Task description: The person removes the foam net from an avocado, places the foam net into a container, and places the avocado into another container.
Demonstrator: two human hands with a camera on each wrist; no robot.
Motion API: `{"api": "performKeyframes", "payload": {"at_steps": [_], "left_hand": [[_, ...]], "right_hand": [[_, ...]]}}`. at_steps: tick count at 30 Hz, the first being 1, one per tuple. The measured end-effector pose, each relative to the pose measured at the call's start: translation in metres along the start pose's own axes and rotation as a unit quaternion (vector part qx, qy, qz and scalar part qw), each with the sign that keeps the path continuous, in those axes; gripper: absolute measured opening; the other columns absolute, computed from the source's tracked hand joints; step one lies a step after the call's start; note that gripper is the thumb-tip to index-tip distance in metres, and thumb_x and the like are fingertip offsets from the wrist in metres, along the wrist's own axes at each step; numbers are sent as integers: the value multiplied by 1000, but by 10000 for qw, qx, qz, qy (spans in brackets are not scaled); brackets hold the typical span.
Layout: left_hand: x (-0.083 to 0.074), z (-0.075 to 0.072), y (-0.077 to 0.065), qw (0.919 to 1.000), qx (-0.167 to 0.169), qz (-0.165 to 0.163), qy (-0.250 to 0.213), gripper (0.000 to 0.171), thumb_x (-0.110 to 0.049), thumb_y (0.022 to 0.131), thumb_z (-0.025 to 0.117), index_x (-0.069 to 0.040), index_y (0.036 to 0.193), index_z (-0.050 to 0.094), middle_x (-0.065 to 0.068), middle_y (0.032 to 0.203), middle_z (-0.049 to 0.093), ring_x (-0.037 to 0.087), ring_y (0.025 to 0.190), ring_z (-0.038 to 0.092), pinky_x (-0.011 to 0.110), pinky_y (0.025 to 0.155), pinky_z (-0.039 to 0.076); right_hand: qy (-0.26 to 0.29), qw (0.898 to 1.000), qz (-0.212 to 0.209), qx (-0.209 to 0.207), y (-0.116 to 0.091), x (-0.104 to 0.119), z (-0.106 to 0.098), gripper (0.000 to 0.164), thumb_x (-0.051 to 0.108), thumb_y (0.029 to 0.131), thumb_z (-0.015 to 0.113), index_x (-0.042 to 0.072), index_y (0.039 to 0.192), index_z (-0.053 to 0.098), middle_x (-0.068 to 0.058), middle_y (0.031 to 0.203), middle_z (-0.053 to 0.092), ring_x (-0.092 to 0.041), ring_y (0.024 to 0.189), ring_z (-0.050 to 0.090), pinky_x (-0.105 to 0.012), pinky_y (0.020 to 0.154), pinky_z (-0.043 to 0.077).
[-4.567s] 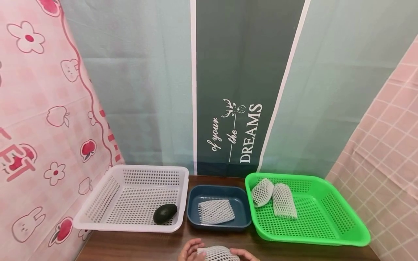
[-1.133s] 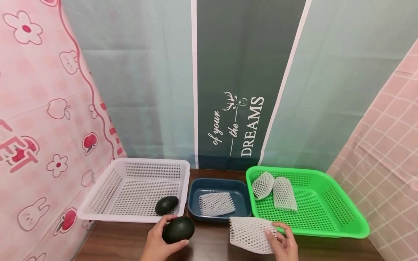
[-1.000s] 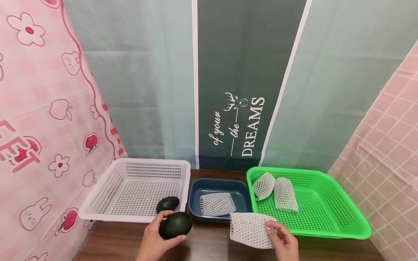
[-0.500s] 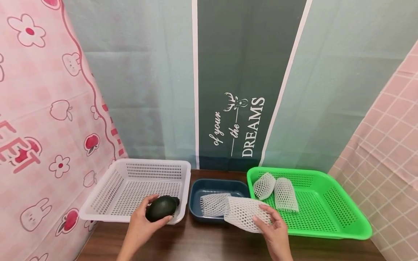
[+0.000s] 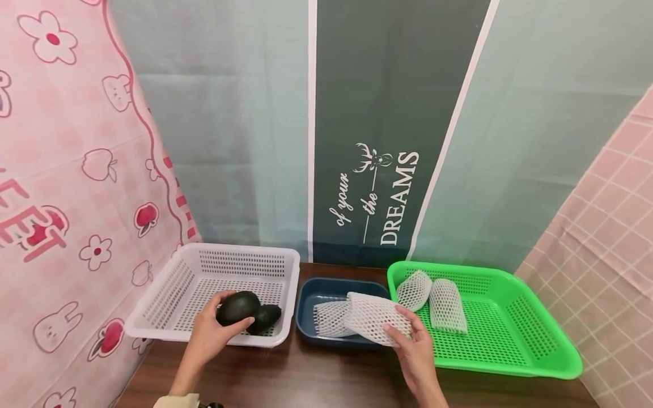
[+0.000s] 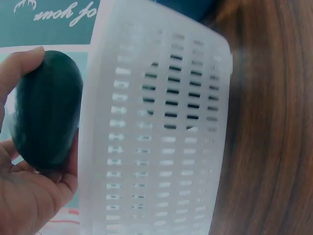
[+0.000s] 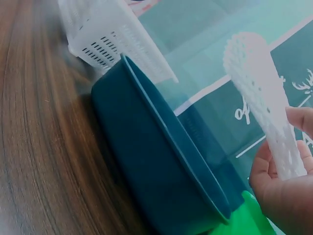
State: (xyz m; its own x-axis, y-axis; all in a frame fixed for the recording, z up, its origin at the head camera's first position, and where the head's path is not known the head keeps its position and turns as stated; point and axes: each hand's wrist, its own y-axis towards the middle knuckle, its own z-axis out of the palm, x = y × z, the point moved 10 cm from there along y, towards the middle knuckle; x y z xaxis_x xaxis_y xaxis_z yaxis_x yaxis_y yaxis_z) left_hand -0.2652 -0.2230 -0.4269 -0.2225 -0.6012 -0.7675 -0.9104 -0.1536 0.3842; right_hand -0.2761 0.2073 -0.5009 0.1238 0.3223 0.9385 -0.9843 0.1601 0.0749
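Observation:
My left hand (image 5: 211,326) grips a dark green avocado (image 5: 238,307) over the white basket (image 5: 138,334). In the left wrist view the avocado (image 6: 49,110) sits between thumb and fingers, beside the basket wall. A second avocado (image 5: 267,318) lies in that basket, partly covered by the held one. My right hand (image 5: 413,343) pinches a white foam net sleeve (image 5: 374,318) by its right end. This sleeve hangs above the right part of the blue tray (image 5: 311,286). Another foam net (image 5: 329,318) lies in the tray, partly hidden behind the held sleeve.
At the right stands a green basket (image 5: 510,371) with two foam nets in it, one bulging (image 5: 415,290) and one lying straight (image 5: 448,306). The brown wooden table (image 5: 306,377) runs along the front. Curtains rise behind and at both sides.
Earlier both hands were at a foam net near the front edge. Later the avocado and net were held apart. Since then the left hand moved the avocado over the white basket; the right moved the net leftward.

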Motion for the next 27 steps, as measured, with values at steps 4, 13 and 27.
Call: {"api": "performKeyframes", "payload": {"at_steps": [4, 13, 27], "left_hand": [[7, -1, 7, 9998, 135, -161, 73, 64, -39, 59, 81, -16, 112, 52, 5, 99, 54, 20, 82, 53, 37, 67, 42], [31, -1, 18, 9943, 509, -935, 50, 71, -43, 63, 77, -11, 118, 45, 13, 114, 48, 28, 93, 49, 42, 72, 41], [49, 9, 32, 9868, 980, -1138, 606, 72, -43, 59, 79, -7, 112, 46, 20, 105, 52, 30, 88, 51, 38, 66, 42]], "right_hand": [[246, 9995, -3, 202, 29, -50, -21, 61, 9, 77, 69, 12, 131, 42, -15, 128, 41, -27, 104, 51, -36, 76, 47], [-17, 9994, 169, 289, 58, -82, -6, 65, 21, 70, 76, 17, 128, 46, -14, 123, 48, -29, 103, 52, -35, 78, 46], [-1353, 9900, 252, 322, 51, -31, 38, 59, 23, 68, 77, 10, 119, 50, -15, 109, 54, -24, 91, 55, -31, 73, 47]]}}
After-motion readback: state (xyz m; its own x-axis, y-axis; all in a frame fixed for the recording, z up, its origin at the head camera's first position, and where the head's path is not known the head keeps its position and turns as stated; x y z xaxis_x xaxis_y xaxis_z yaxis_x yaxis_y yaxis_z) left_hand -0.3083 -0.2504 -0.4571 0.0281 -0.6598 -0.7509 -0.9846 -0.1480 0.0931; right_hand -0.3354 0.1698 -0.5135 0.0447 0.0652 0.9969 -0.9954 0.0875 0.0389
